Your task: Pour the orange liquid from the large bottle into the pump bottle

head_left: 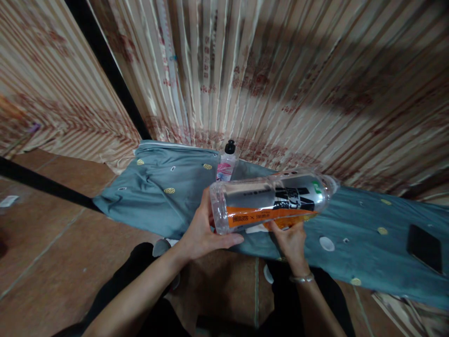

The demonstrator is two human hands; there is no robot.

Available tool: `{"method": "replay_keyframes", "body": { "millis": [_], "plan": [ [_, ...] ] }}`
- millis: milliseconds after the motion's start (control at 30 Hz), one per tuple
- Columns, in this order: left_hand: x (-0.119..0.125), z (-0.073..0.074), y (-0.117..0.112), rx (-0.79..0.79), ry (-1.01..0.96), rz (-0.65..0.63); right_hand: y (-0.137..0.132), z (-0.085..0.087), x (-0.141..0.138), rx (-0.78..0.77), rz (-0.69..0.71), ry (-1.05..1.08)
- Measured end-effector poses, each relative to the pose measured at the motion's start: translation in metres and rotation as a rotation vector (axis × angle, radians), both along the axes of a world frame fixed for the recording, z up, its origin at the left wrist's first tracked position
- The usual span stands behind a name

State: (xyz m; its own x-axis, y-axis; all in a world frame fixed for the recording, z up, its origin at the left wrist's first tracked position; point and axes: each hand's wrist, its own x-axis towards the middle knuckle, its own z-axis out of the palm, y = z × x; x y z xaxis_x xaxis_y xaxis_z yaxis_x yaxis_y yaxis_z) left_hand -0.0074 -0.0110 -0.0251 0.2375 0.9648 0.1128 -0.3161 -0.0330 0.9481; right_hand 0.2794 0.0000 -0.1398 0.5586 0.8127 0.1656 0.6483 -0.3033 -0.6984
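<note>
A clear plastic bottle (270, 201) with a silver, black and orange label lies on its side in the air, base to the left and neck to the right. My left hand (201, 234) cups its base, fingers wrapped under it. Beneath the bottle's middle, my right hand (291, 241) grips it from below; a bracelet sits on that wrist. Both hands hold the bottle above a blue-grey cloth (157, 192) spread over a low surface.
A small bottle (227, 164) with a black cap and pink label stands on the cloth behind. A white cap (326, 243) lies on the cloth, a dark phone (424, 248) at the right. Striped curtains (280, 79) hang behind; brown tiled floor (52, 252) lies left.
</note>
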Motion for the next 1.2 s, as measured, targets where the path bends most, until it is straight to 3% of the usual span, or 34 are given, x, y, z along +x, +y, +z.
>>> {"method": "replay_keyframes", "body": {
  "millis": [767, 1200],
  "plan": [
    [-0.0004, -0.0005, 0.0007, -0.015, -0.015, -0.030, -0.0003, 0.0083, -0.0029, -0.023, 0.009, 0.015],
    [0.0001, -0.0003, 0.0006, -0.012, 0.002, -0.038, 0.0004, -0.0016, 0.0010, 0.041, 0.023, -0.011]
  ]
}}
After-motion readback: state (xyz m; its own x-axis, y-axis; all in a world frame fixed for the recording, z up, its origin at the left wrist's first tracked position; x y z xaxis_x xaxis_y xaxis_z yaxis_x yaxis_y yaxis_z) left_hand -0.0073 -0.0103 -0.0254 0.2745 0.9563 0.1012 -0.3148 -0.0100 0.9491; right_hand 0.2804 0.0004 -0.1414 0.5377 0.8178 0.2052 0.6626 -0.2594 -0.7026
